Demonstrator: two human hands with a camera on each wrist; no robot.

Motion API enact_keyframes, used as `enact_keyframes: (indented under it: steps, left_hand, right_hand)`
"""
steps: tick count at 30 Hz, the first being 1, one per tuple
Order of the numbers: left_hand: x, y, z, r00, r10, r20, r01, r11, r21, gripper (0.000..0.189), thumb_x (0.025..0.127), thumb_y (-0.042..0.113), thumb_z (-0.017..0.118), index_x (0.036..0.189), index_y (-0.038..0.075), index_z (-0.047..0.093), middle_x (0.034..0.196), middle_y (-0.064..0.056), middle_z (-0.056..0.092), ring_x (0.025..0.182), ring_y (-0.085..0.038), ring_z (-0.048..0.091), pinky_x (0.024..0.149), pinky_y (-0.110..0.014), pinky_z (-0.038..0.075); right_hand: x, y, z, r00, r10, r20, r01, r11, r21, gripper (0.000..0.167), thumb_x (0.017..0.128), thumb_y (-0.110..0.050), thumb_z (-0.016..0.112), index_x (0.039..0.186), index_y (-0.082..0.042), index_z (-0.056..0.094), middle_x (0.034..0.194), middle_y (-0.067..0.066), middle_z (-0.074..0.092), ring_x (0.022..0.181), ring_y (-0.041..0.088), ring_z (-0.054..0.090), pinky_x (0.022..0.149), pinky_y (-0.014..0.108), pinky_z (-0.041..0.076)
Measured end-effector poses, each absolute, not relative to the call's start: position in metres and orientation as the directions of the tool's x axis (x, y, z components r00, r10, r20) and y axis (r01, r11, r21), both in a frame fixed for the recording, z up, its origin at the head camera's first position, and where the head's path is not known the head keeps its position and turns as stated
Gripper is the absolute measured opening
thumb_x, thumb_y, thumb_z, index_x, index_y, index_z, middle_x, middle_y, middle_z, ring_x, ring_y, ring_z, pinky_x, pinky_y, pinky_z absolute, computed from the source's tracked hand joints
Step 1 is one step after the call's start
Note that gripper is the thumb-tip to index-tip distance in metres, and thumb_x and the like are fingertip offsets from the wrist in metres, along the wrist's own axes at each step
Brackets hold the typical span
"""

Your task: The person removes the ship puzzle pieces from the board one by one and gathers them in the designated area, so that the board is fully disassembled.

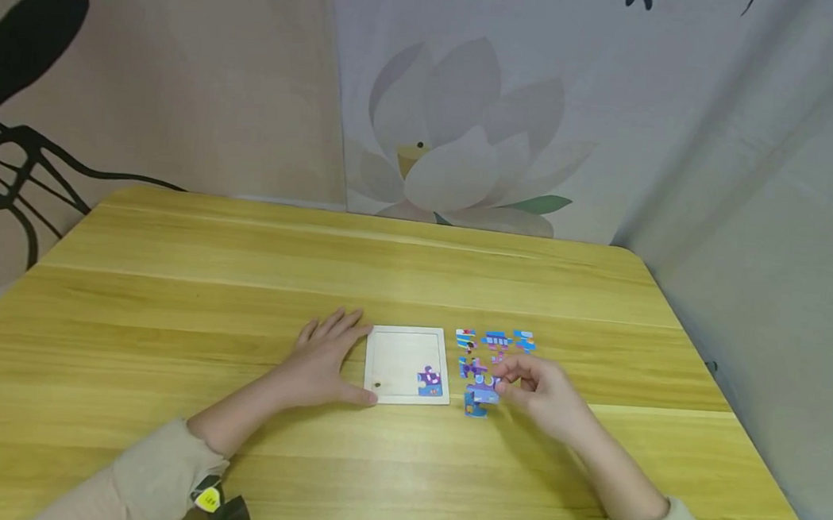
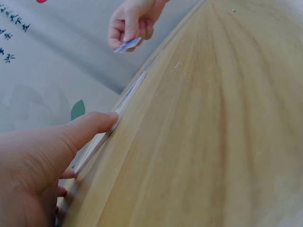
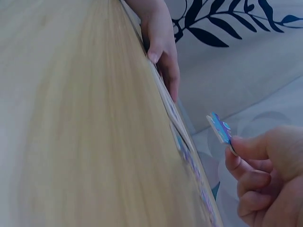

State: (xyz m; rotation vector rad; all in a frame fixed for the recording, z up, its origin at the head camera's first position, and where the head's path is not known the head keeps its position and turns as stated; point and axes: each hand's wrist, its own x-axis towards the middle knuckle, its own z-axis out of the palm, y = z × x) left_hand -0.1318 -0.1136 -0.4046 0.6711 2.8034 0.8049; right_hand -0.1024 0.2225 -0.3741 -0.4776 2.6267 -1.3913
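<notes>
A square white puzzle tray (image 1: 405,335) lies on the table, with one purple and blue jigsaw piece (image 1: 430,382) in its lower right corner. My left hand (image 1: 320,365) is spread along the tray's left side, thumb and fingertips touching its edge. Just right of the tray, my right hand (image 1: 540,391) pinches a purple and blue jigsaw piece (image 3: 220,128) between thumb and index finger, raised above the table. Beneath and around it lie several loose jigsaw pieces (image 1: 497,340), some partly hidden by the hand and the held piece.
The wooden table (image 1: 245,249) reaches back to a fabric curtain (image 1: 241,82) printed with a lotus and dark leaves. A camera strap (image 1: 219,502) sits on the left sleeve, and part of another shows at the right wrist.
</notes>
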Motion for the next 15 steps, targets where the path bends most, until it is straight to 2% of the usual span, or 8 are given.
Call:
enact_keyframes:
  steps: [3, 10, 15]
  left_hand:
    - [-0.132, -0.114, -0.405, -0.889, 0.458, -0.012, 0.382, 0.755, 0.533, 0.111, 0.065, 0.065, 0.076, 0.149, 0.007, 0.033, 0.157, -0.015, 0.014, 0.143, -0.037, 0.004, 0.108, -0.063, -0.003]
    - [-0.132, -0.115, -0.405, -0.887, 0.461, -0.002, 0.389, 0.75, 0.535, 0.111, 0.065, 0.065, 0.077, 0.149, 0.007, 0.034, 0.157, -0.015, 0.015, 0.143, -0.038, 0.004, 0.107, -0.064, -0.003]
    - [-0.132, -0.113, -0.405, -0.888, 0.46, -0.009, 0.385, 0.754, 0.533, 0.111, 0.064, 0.065, 0.077, 0.149, 0.007, 0.034, 0.157, -0.015, 0.014, 0.143, -0.038, 0.004, 0.107, -0.063, -0.002]
  right_hand:
    - [-0.102, 0.231, -0.376, -0.939, -0.345, 0.013, -0.208, 0.534, -0.82, 0.008, 0.086, -0.001, 0.068, 0.094, -0.004, 0.066, 0.086, 0.005, 0.063, 0.057, 0.01, 0.043, 0.05, 0.021, 0.036]
    - [-0.106, 0.246, -0.381, -0.935, -0.353, -0.03, -0.177, 0.54, -0.823, 0.009, 0.088, -0.003, 0.067, 0.096, -0.002, 0.066, 0.092, 0.007, 0.063, 0.083, 0.019, 0.058, 0.064, 0.025, 0.05]
    - [-0.108, 0.254, -0.385, -0.934, -0.353, -0.057, -0.158, 0.552, -0.819, 0.009, 0.088, -0.001, 0.066, 0.097, 0.0, 0.065, 0.09, 0.005, 0.064, 0.082, 0.019, 0.059, 0.067, 0.026, 0.052]
